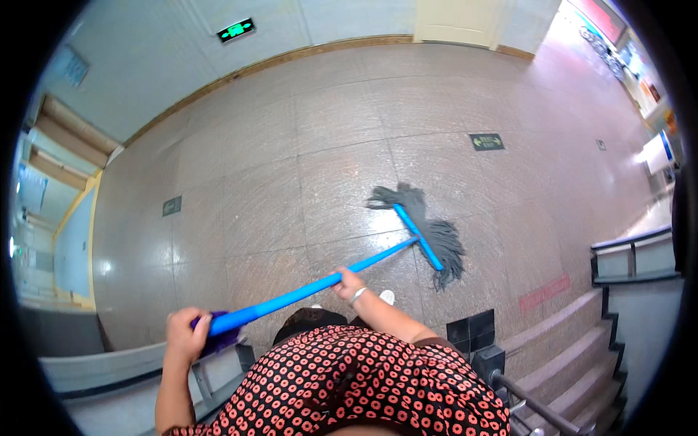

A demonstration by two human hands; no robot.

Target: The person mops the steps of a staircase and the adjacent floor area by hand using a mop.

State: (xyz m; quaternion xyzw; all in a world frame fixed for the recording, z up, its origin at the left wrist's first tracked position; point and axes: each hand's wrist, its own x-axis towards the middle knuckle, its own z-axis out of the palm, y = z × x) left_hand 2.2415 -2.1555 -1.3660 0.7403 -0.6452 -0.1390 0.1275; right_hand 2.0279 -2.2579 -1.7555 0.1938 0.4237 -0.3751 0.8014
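A mop with a long blue handle [291,296] slants from my body out to the floor ahead on the right. My left hand [187,333] is wrapped round the top end of the handle, where a purple cloth [222,340] hangs beside the fingers. Farther down, my right hand [347,282] grips the shaft; a light band circles that wrist. The grey string mop head [440,240] lies spread on the tiles, fixed to a blue crossbar [417,236].
Steps [574,349] descend at the lower right beside a dark handrail [538,407]. A grey-topped low wall [131,363] stands at my left. Shiny tiled floor [291,160] reaches the far wall, which has a cream door [456,22]. An opening at upper right shows bicycles [600,45] outside.
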